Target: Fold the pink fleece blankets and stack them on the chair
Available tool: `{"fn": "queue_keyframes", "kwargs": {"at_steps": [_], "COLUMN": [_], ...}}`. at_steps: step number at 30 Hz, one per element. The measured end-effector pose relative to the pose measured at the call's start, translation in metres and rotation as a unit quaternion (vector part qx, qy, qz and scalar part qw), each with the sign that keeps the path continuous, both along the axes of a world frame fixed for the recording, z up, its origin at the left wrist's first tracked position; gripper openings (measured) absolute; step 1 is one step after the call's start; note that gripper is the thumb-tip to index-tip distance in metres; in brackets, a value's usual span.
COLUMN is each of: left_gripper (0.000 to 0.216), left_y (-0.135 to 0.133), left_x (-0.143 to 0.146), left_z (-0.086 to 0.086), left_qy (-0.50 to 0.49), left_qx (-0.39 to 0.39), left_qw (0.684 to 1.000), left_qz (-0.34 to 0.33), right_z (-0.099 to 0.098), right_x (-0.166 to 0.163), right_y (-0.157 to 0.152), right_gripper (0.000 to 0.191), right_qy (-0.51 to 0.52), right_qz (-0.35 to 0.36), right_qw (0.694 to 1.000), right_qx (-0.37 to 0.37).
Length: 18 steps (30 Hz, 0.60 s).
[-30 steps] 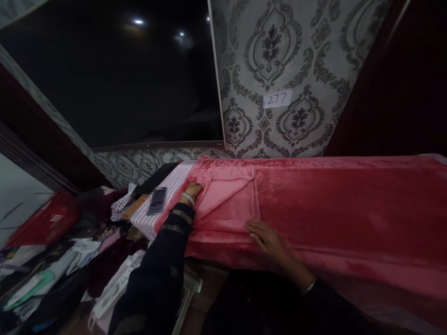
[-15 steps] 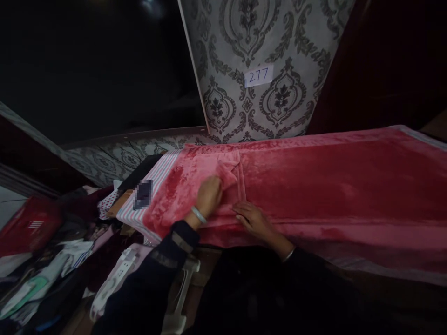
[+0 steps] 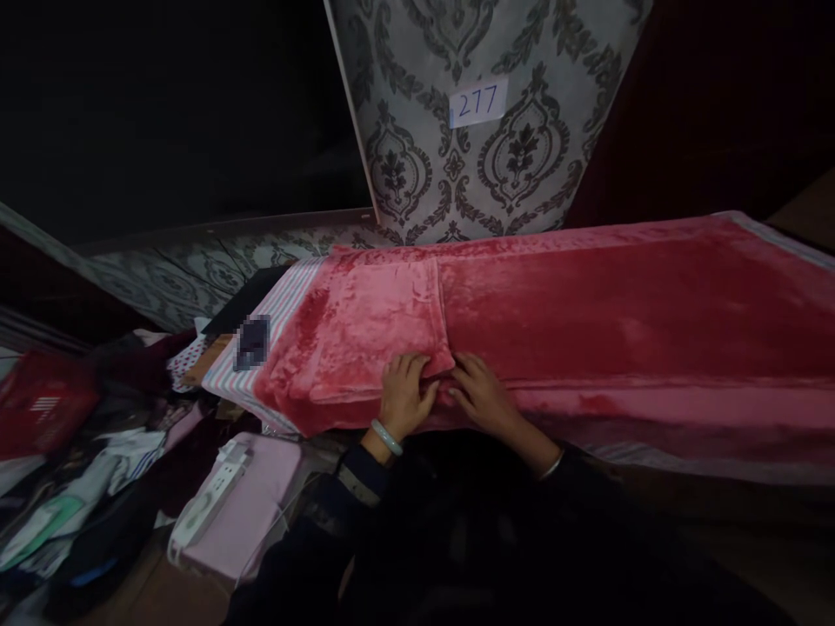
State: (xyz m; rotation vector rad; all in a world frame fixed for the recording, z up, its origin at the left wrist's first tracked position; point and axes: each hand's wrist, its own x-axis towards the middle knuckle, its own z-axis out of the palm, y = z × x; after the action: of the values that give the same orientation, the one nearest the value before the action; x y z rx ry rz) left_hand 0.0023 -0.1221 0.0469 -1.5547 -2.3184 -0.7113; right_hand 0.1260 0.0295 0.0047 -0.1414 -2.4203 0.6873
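A long red plush blanket (image 3: 619, 322) lies spread out before me, with a pale striped border (image 3: 287, 300) at its left end. On its left part rests a squarish folded piece of lighter red-pink plush cloth (image 3: 384, 313). At the near edge of that piece is my left hand (image 3: 403, 396), fingers laid over the cloth and thumb apart. My right hand (image 3: 483, 391) touches the near right corner with its fingertips, thumb spread away. The corner sits slightly raised between the hands. Whatever is under the fingertips is hidden.
A blurred-out dark item (image 3: 253, 342) sits on the striped border. Lower left are a white power strip (image 3: 212, 500) on a pink case (image 3: 261, 513), piled clothes (image 3: 123, 469) and a red bag (image 3: 45, 404). A large dark screen (image 3: 183, 113) stands behind, by the patterned wall (image 3: 457, 200).
The lifted flap of cloth now lies flat as a squarish layer. My left hand has come down toward me to its near edge. My right hand stays close to the same corner.
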Motion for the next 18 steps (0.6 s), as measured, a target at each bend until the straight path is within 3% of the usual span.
{"fn": "queue_keyframes", "kwargs": {"at_steps": [4,9,11,14,18], "left_gripper": [0.036,0.046,0.048,0.047,0.041], "left_y": [-0.001,-0.002,-0.001,-0.001,-0.010], "left_x": [0.000,0.004,0.007,0.010,0.000], "left_z": [-0.001,-0.007,-0.014,-0.023,-0.015], "left_qy": [-0.020,0.049,0.072,0.079,0.055], "left_qx": [0.010,-0.045,-0.062,-0.068,-0.057], "left_qw": [1.000,0.998,0.995,0.994,0.995], "left_qz": [0.010,-0.023,-0.033,-0.029,-0.066], "right_z": [0.004,0.022,0.030,0.040,0.040], "right_x": [0.003,-0.003,-0.008,-0.020,-0.037], "right_y": [0.006,0.017,0.016,0.003,-0.017], "right_gripper": [0.028,0.029,0.032,0.041,0.058], "right_qy": [-0.007,0.003,0.032,0.035,-0.090], "right_qz": [-0.037,-0.073,-0.082,-0.037,0.005], "right_qw": [0.997,0.985,0.985,0.994,0.996], "right_qx": [-0.069,-0.157,-0.147,-0.094,0.009]}}
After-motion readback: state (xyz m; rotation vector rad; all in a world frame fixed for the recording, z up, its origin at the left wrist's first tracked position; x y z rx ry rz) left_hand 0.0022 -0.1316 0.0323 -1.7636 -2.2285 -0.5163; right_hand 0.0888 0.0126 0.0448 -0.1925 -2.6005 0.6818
